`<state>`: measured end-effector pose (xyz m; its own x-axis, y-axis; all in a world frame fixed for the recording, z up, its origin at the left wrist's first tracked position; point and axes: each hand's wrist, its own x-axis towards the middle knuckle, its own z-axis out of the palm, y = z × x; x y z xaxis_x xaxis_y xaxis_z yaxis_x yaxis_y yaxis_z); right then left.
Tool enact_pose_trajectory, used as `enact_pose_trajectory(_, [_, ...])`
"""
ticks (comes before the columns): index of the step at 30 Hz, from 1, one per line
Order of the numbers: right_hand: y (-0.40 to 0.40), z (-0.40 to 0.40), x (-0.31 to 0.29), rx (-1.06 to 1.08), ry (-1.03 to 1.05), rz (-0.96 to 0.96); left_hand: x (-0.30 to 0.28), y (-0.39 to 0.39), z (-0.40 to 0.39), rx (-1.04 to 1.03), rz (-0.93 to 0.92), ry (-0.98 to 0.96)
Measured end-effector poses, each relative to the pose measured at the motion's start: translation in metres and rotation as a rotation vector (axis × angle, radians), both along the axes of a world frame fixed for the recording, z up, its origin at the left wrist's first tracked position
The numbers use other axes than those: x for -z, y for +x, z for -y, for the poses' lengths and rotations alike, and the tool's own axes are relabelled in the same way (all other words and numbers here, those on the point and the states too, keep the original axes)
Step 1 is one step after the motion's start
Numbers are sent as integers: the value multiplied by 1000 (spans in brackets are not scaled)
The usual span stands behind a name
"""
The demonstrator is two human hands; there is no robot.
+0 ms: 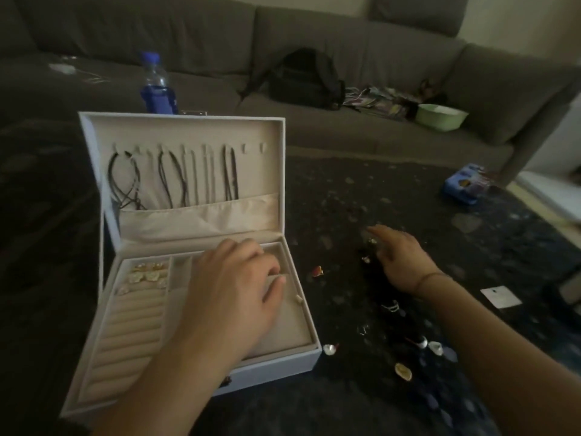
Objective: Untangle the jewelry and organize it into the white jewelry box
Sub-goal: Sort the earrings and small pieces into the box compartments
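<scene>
Open white rectangular jewelry box (309, 357) sits at 9 o'clock on the dark patterned rug (377, 404), cord necklaces (176, 177) hung inside its lid. Left hand (232, 287) rests palm-down over the box's right compartments, fingers loosely curled, grasp indiscernible. Right hand (399, 262), at 3 o'clock, hovers open over scattered small jewelry pieces (402, 371), holding nothing visible.

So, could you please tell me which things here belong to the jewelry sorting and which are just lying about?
Job: open white jewelry box; dark cord necklaces hung in its lid; gold flower earrings; loose jewelry pieces on the dark rug.
Lying about: blue-capped plastic water bottle; black backpack; pale green bowl; white card.
</scene>
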<state>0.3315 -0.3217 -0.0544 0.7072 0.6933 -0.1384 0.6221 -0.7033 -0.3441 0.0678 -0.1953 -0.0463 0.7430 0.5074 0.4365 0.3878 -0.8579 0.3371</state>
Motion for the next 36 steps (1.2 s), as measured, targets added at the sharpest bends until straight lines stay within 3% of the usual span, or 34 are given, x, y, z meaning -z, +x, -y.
enact_pose_trajectory(3, [3,-2,9,-41,-71,101,6,6,1,9,1,-42])
enact_pose_trajectory(7, [6,3,12,30,43,171,5,7,-1,-3,2,-79])
enact_pose_trajectory(22, [-14,4,-9,-41,75,-12,-2,-15,-20,-49,35,-152])
enact_pose_trajectory(36, [-26,-19,-7,145,-85,-42,-2,-59,-55,-156,76,-231])
